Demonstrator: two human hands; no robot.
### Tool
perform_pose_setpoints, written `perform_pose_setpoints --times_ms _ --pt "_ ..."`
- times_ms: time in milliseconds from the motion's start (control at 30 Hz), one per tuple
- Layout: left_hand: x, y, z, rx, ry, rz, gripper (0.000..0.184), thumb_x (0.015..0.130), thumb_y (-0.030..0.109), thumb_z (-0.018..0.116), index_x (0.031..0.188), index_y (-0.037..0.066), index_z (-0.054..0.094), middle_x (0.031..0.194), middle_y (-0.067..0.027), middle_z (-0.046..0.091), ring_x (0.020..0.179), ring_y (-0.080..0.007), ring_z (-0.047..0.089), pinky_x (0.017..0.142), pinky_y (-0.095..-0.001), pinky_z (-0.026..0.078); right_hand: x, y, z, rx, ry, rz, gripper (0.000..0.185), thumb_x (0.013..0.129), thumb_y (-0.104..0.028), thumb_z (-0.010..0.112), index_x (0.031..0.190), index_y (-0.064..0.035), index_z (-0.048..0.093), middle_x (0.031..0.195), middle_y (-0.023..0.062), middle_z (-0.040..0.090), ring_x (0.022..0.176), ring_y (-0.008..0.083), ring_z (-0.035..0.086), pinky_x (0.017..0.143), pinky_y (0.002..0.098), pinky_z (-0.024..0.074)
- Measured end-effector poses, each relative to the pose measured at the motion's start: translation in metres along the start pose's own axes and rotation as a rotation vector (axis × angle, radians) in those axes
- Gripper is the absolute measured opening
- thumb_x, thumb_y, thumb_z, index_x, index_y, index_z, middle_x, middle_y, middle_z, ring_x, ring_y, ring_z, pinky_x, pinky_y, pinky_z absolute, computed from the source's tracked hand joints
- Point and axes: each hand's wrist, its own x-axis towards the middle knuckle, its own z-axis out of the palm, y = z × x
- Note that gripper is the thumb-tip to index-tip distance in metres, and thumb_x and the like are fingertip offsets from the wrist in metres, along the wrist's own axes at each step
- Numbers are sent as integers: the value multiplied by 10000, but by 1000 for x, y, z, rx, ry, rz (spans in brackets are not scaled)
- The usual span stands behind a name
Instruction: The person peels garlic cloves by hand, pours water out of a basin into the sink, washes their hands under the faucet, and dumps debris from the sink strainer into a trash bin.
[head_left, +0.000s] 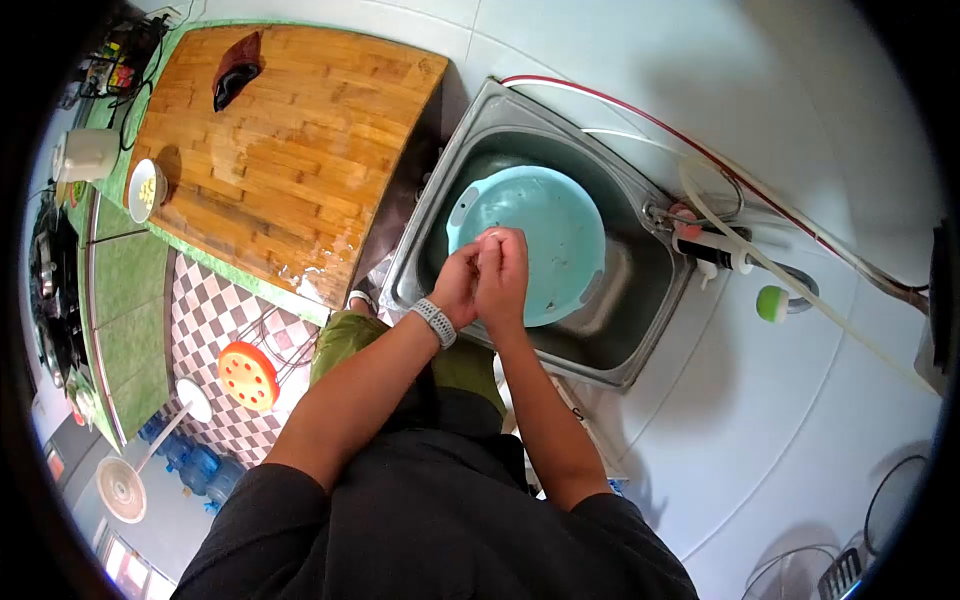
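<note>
Over the near edge of a light-blue plastic basin (572,232) my two hands are pressed together. My left hand (455,289), with a pale band on its wrist, is closed against the palm side of my right hand (503,281). The right fingers are bent and drawn together at the top. Whatever may lie between the hands is hidden. The basin sits inside a steel sink (628,292) and holds water with a few small dark bits in it.
Left of the sink is a wet wooden board (290,130), carrying a white bowl (147,190) with pale yellow pieces and a dark red-and-black item (238,72). A faucet (690,225) with hoses stands at right, near a green-and-white sponge (773,303). An orange stool (248,376) is on the floor.
</note>
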Motion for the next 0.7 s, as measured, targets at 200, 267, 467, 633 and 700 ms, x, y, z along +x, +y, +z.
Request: perform_pose_setpoints --times_ms 200,267,467,633,700 --pt "-5 3 -2 156 -106 -41 229 1019 259 466 945 95 608 987 -66 673 889 -184 646 826 -333 533 -14 -33 -11 187 88 279 183 1022 -169 496 891 -58 560 766 34 528 624 161 500 581 300 429" --pt "1 5 -12 39 -83 -39 232 1015 234 501 838 96 559 930 -62 646 782 -149 623 727 -294 537 -10 -32 -33 460 172 391 205 1030 -200 503 872 -76 545 739 5 495 591 120 455 534 277 384" --pt "-21 30 -32 99 -83 -65 228 1006 225 516 814 103 503 822 -27 555 733 -129 571 645 -225 521 -1 53 -133 288 308 500 251 1014 -256 565 848 -67 554 719 -9 483 579 110 453 520 295 399" --pt "-42 48 -39 121 -106 -37 239 1014 247 517 816 115 502 815 -19 541 721 -123 556 639 -222 497 -2 110 -184 -778 77 138 178 977 -182 587 980 -15 647 871 129 636 817 302 621 778 392 496" --pt "-49 53 -40 125 -104 -49 229 1014 244 513 824 115 502 814 -18 534 714 -121 544 624 -220 481 1 116 -189 -822 -11 87 172 976 -170 585 983 -11 652 888 132 640 826 291 626 770 376 497"
